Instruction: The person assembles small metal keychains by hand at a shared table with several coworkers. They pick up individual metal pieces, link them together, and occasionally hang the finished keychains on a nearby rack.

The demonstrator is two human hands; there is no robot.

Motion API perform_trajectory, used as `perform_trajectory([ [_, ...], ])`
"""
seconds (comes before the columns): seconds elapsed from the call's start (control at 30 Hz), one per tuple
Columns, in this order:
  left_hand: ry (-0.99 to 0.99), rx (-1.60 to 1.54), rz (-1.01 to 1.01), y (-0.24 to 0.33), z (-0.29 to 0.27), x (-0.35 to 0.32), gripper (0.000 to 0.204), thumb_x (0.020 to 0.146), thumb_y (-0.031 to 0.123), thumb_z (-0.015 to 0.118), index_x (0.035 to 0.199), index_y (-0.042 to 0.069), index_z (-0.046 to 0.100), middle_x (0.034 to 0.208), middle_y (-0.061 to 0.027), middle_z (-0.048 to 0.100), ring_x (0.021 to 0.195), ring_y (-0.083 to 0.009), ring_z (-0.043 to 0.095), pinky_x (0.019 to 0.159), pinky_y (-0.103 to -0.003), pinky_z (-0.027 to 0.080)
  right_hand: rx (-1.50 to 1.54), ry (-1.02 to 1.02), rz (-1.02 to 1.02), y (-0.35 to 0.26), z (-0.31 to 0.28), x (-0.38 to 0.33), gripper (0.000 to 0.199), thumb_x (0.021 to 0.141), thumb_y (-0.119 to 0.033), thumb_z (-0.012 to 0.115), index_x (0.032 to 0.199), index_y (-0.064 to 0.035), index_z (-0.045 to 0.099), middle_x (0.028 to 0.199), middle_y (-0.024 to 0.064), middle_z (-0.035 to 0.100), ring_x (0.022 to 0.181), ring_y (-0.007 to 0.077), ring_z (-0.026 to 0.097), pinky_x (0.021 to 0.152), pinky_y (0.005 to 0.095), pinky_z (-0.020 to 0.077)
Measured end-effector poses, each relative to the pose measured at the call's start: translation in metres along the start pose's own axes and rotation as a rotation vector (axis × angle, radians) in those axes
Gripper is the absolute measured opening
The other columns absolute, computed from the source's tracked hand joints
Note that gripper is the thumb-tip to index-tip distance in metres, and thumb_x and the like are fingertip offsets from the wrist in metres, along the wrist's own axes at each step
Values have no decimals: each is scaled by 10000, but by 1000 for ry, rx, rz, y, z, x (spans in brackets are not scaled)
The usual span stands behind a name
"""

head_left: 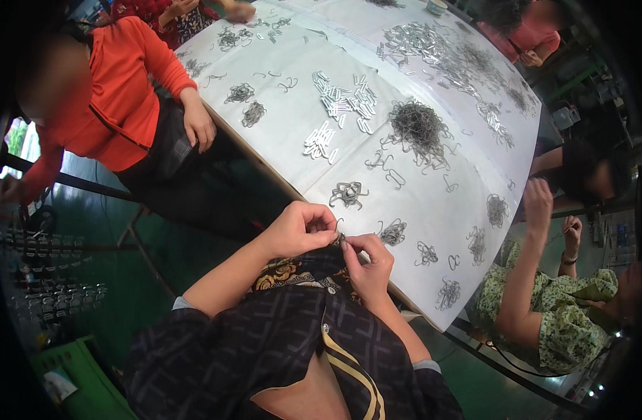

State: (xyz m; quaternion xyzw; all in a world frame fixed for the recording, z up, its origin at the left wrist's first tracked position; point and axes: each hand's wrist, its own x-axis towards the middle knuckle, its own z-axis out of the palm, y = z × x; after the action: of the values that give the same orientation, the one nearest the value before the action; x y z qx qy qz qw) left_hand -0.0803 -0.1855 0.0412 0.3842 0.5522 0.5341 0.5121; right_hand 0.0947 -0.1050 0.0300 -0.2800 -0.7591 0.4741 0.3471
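Observation:
At the near edge of the white-covered table (377, 203), my left hand (301, 227) and my right hand (370, 267) meet, thumbs and fingertips pinched together. Between them is a small dark metal wire hook (340, 239), partly hidden by my fingers; whether it is one piece or two linked ones I cannot make out. Just beyond lies a small heap of bent wire hooks (349, 194). Another small hook heap (393, 232) is beside my right hand. Farther off are a big tangled pile of wire hooks (417, 126) and flat silvery metal strips (319, 142).
A person in a red jacket (128, 91) is at the left table side, and one in a green patterned top (569, 315) at the right. Others are at the far side. More metal pieces (422, 42) cover the far table. A green crate (83, 381) stands low at left.

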Motion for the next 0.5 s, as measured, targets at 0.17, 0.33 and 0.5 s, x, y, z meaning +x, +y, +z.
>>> perform_trajectory([
  [0.17,64,3,69,-1,10,-5,72,841,74,667,839,12,631,726,48,579,642,-11,474,572,-192,393,-25,-21,7,0,1,3,68,779,29,701,838,8,677,753,100,638,664,184,616,614,280,480],
  [0.33,57,31,111,0,9,-4,82,864,84,652,848,9,622,734,44,570,663,-20,473,591,-204,400,-26,-33,16,-4,1,4,66,784,27,700,842,7,677,760,101,640,670,188,618,619,282,482],
  [0.5,-18,-24,126,-7,4,-4,95,870,94,655,879,9,613,730,39,560,667,-27,473,608,-212,404,-44,-55,6,-3,2,2,70,796,16,696,863,1,678,778,109,645,686,209,635,625,292,490],
])
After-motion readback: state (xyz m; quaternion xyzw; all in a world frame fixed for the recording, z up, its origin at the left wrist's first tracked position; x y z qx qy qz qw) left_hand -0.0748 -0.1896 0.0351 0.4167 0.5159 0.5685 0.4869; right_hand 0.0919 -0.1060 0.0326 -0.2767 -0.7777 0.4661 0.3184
